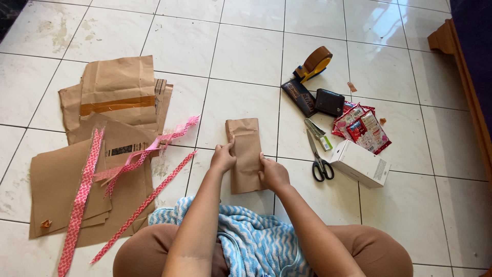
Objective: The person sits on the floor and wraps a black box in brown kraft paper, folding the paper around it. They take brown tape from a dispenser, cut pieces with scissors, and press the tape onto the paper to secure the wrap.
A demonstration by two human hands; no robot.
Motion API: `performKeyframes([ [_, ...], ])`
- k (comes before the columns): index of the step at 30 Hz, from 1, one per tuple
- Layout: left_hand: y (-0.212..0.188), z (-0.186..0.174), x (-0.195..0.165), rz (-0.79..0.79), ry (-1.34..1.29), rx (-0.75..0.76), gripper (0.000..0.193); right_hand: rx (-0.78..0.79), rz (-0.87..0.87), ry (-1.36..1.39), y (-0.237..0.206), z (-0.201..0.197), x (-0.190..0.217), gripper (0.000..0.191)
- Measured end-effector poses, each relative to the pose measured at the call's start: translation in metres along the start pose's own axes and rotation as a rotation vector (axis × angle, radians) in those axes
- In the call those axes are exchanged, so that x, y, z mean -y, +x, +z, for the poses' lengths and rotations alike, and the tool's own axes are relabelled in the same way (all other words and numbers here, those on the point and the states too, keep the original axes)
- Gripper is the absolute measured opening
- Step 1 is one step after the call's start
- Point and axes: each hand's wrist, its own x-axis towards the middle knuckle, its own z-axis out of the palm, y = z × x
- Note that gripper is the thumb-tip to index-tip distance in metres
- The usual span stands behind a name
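Brown paper parcel (247, 154) flat on tiled floor (246, 56), just ahead of knees. Left hand (223, 156) fingers pinching parcel's left edge; right hand (273, 174) fingers curled on right edge (thumb pressing top face). Scissors (319, 156), white box (360, 163) near right. Kraft sheets (102, 154), pink ribbon strips (82, 195) left.
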Motion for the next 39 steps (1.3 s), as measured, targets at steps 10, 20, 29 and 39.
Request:
performKeyframes([
  [10, -0.025, 0.0, 0.012, 0.018, -0.418, -0.047, 0.076, -0.121, -0.016, 0.227, 0.026, 0.021, -0.015, 0.051],
  [20, -0.008, 0.013, 0.021, -0.319, -0.835, 0.053, 0.035, -0.174, 0.016, 0.365, 0.022, 0.017, -0.008, 0.061],
  [29, -0.014, 0.0, -0.007, -0.214, -0.97, 0.18, 0.036, -0.151, 0.066, 0.658, 0.021, 0.017, -0.001, 0.08],
  [39, -0.028, -0.003, -0.034, -0.022, -0.793, 0.045, 0.036, -0.161, -0.038, 0.656, 0.032, 0.029, -0.004, 0.07],
])
